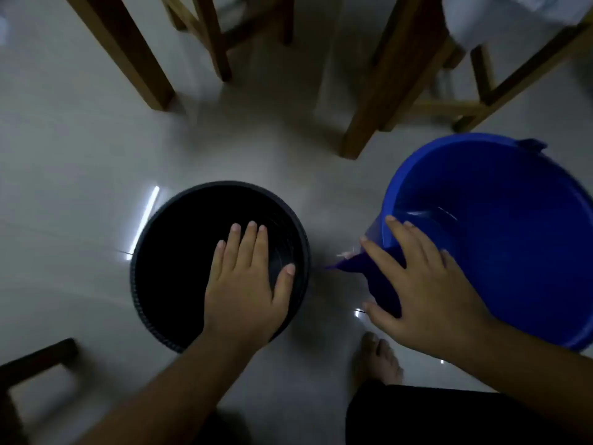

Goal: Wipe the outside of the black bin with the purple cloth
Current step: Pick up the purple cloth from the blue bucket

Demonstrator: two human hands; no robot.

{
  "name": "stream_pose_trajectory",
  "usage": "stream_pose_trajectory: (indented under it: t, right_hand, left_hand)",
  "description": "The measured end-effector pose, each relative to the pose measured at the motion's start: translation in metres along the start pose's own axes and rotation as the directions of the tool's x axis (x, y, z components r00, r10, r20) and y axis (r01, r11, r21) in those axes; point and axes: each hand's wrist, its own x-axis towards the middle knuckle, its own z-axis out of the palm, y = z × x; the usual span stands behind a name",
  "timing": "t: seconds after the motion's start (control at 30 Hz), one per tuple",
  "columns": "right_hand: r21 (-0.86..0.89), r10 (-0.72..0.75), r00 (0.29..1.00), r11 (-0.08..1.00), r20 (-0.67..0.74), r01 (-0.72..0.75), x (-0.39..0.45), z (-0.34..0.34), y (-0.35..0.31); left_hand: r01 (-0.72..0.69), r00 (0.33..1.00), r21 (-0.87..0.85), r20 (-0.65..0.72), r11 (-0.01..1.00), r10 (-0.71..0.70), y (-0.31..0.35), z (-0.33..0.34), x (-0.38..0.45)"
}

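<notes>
- Spreading across the whole view, the pale glossy tiled floor (80, 175) carries everything else and shows streaks of reflected light just left of the bin.
- Several brown wooden furniture legs (378, 91) stand on the floor along the top of the view, and a darker wooden frame (38, 358) sits at the lower left corner.
- The round blue plastic bucket (500, 226) stands on the floor at the right, its open mouth facing the camera and a small lug showing on its far rim.
- The round black plastic bin (179, 252) with a ribbed rim stands upright on the floor left of centre, apart from the bucket, its inside dark.
- The right hand (426, 284) lies with fingers spread over the bucket's near rim, pressing on the purple cloth; whether the fingers actually grip it I cannot tell.
- The left hand (247, 284) hovers open and flat over the mouth of the bin, fingers together and thumb out toward the near-right rim, holding nothing; contact with the rim is unclear.
- The purple cloth (382, 284) hangs over the bucket's near-left edge under the right hand, one corner pointing toward the bin without touching it.
- A bare foot (378, 358) rests on the floor below the right hand, between bin and bucket.
</notes>
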Motion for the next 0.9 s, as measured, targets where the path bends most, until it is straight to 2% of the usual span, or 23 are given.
stream_pose_trajectory:
  t: [0.03,0.27,0.47,0.57,0.7,0.9]
  right_hand:
    - [0.009,-0.006,0.999,1.000,0.033,0.006,-0.001,0.007,0.000]
    - [0.094,-0.069,0.994,0.993,-0.089,0.077,-0.009,0.050,0.007]
    - [-0.107,-0.104,0.977,0.991,-0.186,0.085,-0.008,0.062,0.009]
    - [-0.164,-0.115,0.979,0.983,-0.170,0.087,-0.009,0.054,0.009]
    - [-0.178,-0.121,0.974,0.980,-0.194,0.086,-0.016,0.039,0.003]
    - [-0.228,-0.152,0.964,0.968,-0.216,0.101,-0.031,0.027,0.002]
  left_hand:
    - [0.000,1.000,-0.002,0.004,1.000,0.000,0.000,0.008,-0.001]
    - [-0.078,0.994,0.020,-0.074,0.997,0.079,-0.008,0.067,-0.032]
    - [-0.050,0.984,0.057,-0.167,0.997,0.059,-0.009,0.089,-0.057]
    - [-0.003,0.992,0.044,-0.127,0.999,0.008,-0.008,0.091,-0.077]
    - [-0.003,0.996,0.090,-0.090,0.996,0.011,-0.012,0.098,-0.092]
    - [0.003,0.984,0.187,-0.174,0.982,0.031,-0.025,0.094,-0.101]
